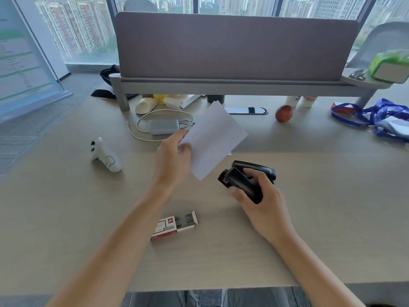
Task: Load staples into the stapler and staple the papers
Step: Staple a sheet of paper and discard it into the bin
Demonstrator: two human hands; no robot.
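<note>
My left hand [173,157] pinches a small stack of white papers [213,140] by their left edge and holds them tilted above the desk. To the right and slightly lower, my right hand [257,196] grips a black stapler [243,181], lifted off the desk with its front end pointing left toward the papers' lower corner. A small gap separates stapler and papers. An open red-and-white staple box [174,226] lies on the desk between my forearms, with grey staple strips showing inside.
A white game controller [105,157] lies at the left. Behind the papers are a grey power adapter with white cable [164,126], a white mouse [145,105] and a red apple [284,113]. A blue lanyard and bag [380,117] sit far right. A grey partition [232,47] stands on a shelf.
</note>
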